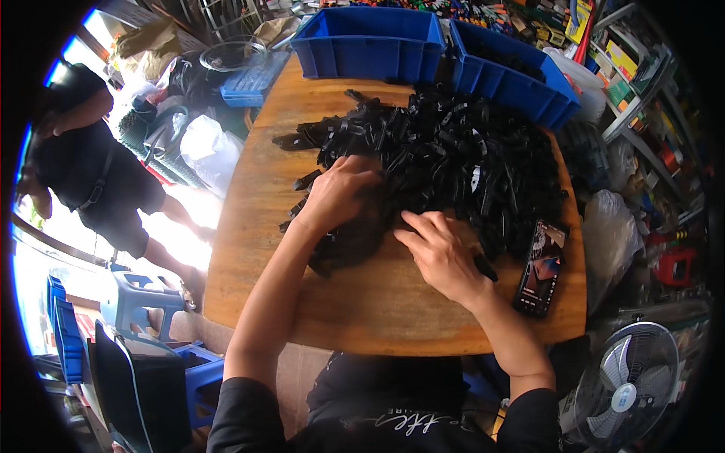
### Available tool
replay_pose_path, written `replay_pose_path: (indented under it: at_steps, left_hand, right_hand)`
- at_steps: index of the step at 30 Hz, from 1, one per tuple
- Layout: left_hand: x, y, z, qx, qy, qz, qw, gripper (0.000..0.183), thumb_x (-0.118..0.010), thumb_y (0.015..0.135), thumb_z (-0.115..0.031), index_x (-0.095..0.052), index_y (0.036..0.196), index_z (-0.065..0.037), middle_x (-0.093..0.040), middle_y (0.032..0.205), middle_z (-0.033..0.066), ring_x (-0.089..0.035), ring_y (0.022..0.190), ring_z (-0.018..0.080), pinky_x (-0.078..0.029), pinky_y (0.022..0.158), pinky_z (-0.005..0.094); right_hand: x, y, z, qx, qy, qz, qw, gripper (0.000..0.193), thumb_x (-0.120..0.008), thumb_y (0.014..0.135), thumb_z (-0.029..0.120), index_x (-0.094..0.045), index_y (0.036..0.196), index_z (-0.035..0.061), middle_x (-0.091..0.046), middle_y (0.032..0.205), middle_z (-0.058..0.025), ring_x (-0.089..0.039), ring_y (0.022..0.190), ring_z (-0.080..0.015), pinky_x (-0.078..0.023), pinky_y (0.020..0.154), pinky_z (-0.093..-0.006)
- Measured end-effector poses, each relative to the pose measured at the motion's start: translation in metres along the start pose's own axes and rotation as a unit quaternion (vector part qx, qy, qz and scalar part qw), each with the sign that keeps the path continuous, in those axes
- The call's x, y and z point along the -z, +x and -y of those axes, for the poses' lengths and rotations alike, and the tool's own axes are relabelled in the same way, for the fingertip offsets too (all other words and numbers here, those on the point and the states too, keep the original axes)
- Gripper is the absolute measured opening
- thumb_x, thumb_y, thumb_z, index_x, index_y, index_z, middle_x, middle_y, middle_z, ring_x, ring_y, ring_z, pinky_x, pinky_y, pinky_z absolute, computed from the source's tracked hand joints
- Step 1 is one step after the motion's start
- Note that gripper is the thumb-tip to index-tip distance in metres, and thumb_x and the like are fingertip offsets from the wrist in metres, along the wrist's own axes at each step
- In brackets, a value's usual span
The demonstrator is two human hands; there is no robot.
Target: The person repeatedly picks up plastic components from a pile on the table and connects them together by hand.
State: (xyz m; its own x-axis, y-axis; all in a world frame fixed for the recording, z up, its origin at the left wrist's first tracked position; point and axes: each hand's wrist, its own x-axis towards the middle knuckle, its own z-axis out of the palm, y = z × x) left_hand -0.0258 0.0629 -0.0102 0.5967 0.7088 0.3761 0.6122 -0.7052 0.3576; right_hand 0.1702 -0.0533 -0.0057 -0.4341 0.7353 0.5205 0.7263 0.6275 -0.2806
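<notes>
A big heap of black plastic-looking pieces [453, 151] covers the middle of the wooden table [249, 249]. Many are long and narrow, but their exact kind is hard to make out. My left hand [343, 189] is over the heap's near left part. Its fingertips are blurred and lost against dark pieces, so whether it grips one is unclear. A smeared dark patch of pieces lies just below that hand. My right hand [438, 249] rests at the near edge of the heap, fingers apart, with no held piece visible. One black piece [485, 266] lies beside its wrist.
Two blue bins, one on the left [370, 45] and one on the right [513, 75], stand at the far edge. A phone [540, 268] with a lit screen lies at right. A fan [623, 396] stands lower right, a stool [140, 302] at left. Another person [91, 166] stands left.
</notes>
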Motion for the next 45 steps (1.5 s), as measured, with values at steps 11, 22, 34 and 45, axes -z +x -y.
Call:
replay_pose_path:
  at_steps: [11, 22, 34, 45]
  left_hand:
    - [-0.006, -0.008, 0.006, -0.051, 0.082, -0.059, 0.994, 0.028, -0.055, 0.07, -0.005, -0.058, 0.097, -0.008, -0.056, 0.091, 0.0096, -0.054, 0.091, 0.0291, -0.048, 0.072, 0.0376]
    - [0.022, -0.014, -0.034, 0.171, -0.404, -0.04, 0.898, 0.033, -0.069, 0.077, -0.021, -0.054, 0.097, 0.001, -0.056, 0.072, 0.0148, -0.057, 0.071, 0.019, -0.044, 0.065, 0.0343]
    - [0.028, -0.014, -0.059, 0.281, -0.523, 0.049, 0.803, 0.017, -0.064, 0.079, -0.008, -0.058, 0.095, -0.004, -0.061, 0.068, 0.0036, -0.049, 0.047, 0.0057, -0.037, 0.042, 0.0192]
    - [0.018, -0.026, -0.066, 0.291, -0.562, 0.11, 0.766, 0.023, -0.061, 0.078, -0.006, -0.059, 0.1, 0.001, -0.061, 0.07, 0.0036, -0.049, 0.051, 0.0067, -0.038, 0.046, 0.0205]
  right_hand:
    - [0.013, 0.0, -0.019, -0.06, 0.041, 0.025, 0.997, 0.018, -0.061, 0.07, -0.003, -0.063, 0.088, 0.003, -0.06, 0.089, -0.008, -0.054, 0.086, -0.0265, -0.045, 0.073, -0.0373]
    - [-0.001, -0.002, -0.007, -0.065, -0.118, 0.038, 0.99, 0.036, -0.068, 0.072, 0.015, -0.058, 0.105, 0.0057, -0.051, 0.101, -0.01, -0.05, 0.094, -0.0284, -0.04, 0.08, -0.0408]
    - [0.013, -0.001, -0.015, -0.062, -0.033, -0.001, 0.998, 0.024, -0.07, 0.068, 0.007, -0.063, 0.091, 0.0033, -0.055, 0.081, -0.0057, -0.054, 0.08, -0.0237, -0.044, 0.071, -0.0344]
    - [0.025, -0.017, -0.008, -0.096, -0.102, 0.084, 0.987, 0.026, -0.069, 0.069, 0.005, -0.062, 0.094, 0.0031, -0.051, 0.086, -0.0067, -0.052, 0.082, -0.0237, -0.044, 0.072, -0.0364]
